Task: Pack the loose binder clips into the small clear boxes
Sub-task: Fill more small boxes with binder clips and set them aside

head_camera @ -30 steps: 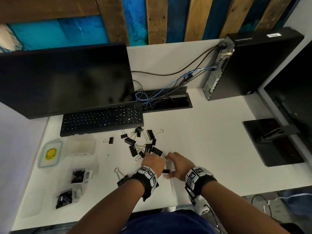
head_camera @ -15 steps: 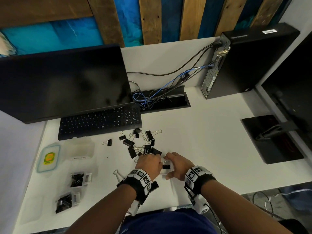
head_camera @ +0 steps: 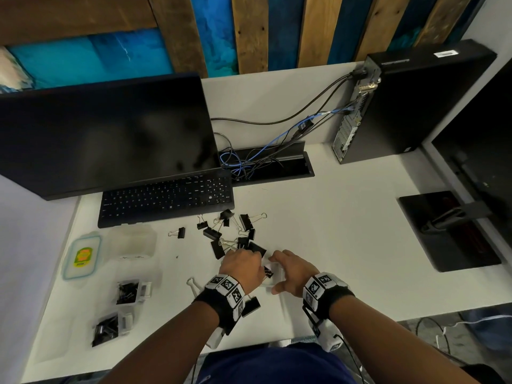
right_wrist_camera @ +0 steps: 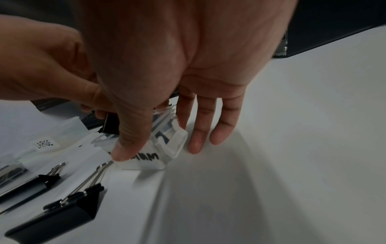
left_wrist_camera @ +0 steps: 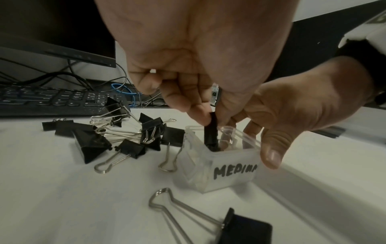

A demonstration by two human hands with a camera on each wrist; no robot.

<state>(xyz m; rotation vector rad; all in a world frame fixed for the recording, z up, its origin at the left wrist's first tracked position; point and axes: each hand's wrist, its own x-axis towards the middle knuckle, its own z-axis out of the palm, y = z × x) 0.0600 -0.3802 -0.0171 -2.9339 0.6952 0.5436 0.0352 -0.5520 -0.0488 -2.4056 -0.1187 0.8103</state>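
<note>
A small clear box marked MEDIUM stands on the white desk near its front edge, also seen as the box and the box. My right hand holds it, thumb on the labelled front and fingers behind; it shows as the right hand in the head view. My left hand pinches a black binder clip upright in the box's open top. Loose clips lie in a heap just beyond the hands. One large clip lies by my left wrist.
At the left stand two small boxes filled with clips, a bigger clear tub and its lid. A keyboard and monitor lie behind the heap. A PC tower and a monitor base stand right.
Both hands stay at the box. The left hand has brought the clip down into the box's open top. The head view has shifted slightly.
</note>
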